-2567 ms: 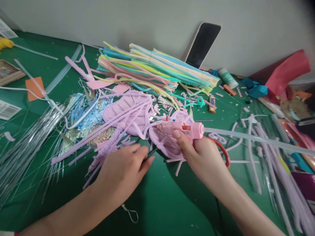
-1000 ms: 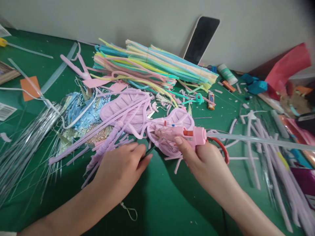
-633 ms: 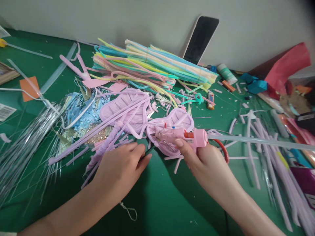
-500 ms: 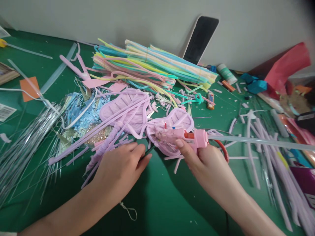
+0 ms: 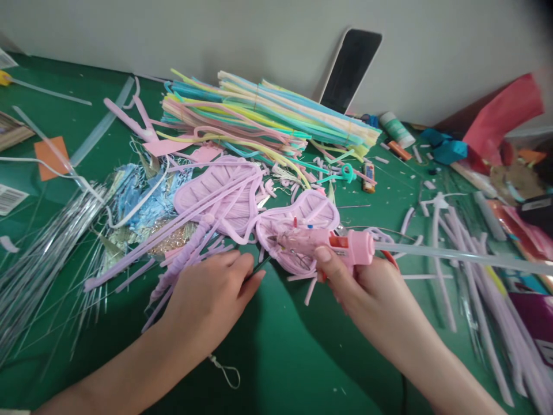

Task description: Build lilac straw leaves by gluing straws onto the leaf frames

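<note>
My right hand [image 5: 367, 288] is closed around the handle of a pink hot glue gun [image 5: 349, 246], with a long clear glue stick [image 5: 453, 255] coming out of its back. The nozzle points left, over the lower right part of a lilac pipe-cleaner piece with two wing-like panels [image 5: 233, 193]. My left hand [image 5: 216, 288] is closed on a thin dark stick-like tool [image 5: 261, 265], most of it hidden by the fingers. Beside that hand lies a lilac wrapped stem [image 5: 179, 262], and long lilac strands cross the left panel.
Bundled pastel pipe cleaners [image 5: 259, 109] lie at the back, near a phone [image 5: 352, 66] leaning on the wall. Silver wires [image 5: 52, 259] spread at left; loose lilac pipe cleaners [image 5: 479, 288] lie at right. A white cord [image 5: 138, 213] crosses the left side. Batteries [image 5: 368, 176] and scraps lie behind.
My right hand has drawn the glue gun slightly to the right and down. My left hand stays almost still.
</note>
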Demonstrator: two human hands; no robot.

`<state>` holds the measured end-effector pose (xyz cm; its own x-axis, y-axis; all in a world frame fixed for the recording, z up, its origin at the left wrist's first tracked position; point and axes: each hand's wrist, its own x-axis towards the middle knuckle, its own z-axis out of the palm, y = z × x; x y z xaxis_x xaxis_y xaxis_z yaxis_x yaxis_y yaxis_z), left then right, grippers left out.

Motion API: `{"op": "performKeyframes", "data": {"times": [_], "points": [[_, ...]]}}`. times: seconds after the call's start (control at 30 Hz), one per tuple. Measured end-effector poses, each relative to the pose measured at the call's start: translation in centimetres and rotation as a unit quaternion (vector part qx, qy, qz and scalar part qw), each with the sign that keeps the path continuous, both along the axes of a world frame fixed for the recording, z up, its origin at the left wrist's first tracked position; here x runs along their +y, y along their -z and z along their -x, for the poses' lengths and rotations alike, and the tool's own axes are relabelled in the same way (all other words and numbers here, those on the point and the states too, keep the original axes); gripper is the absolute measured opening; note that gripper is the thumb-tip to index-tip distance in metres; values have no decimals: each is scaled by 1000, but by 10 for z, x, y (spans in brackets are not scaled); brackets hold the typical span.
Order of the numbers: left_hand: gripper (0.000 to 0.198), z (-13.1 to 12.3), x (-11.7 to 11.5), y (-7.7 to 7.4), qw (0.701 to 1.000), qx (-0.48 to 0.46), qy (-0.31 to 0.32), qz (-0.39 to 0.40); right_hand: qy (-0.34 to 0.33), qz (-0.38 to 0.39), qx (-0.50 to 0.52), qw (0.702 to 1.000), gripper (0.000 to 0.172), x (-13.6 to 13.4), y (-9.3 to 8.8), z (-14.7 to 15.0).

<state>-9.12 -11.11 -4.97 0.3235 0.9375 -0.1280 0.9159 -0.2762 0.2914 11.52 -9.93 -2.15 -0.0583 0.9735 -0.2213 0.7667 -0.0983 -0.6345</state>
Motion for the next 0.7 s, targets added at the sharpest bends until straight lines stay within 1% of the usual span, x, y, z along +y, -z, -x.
{"op": "performKeyframes", "data": {"times": [0.1,0.3,0.37,0.47,0.7], "points": [[31,0,1,-1,1000,6,-5,8,4,14,18,1000,62,1,2,-2],[31,-1,1,-1,1000,8,-6,18,17,95,74,993,64,3,7,-6],[30,-1,1,-1,1000,10,-4,20,19,105,76,991,65,4,7,-8],[30,-1,2,-1,1000,14,-3,19,17,99,64,993,65,6,8,-10],[30,-1,2,-2,1000,18,-3,25,-13,62,40,997,62,10,7,-8]]}}
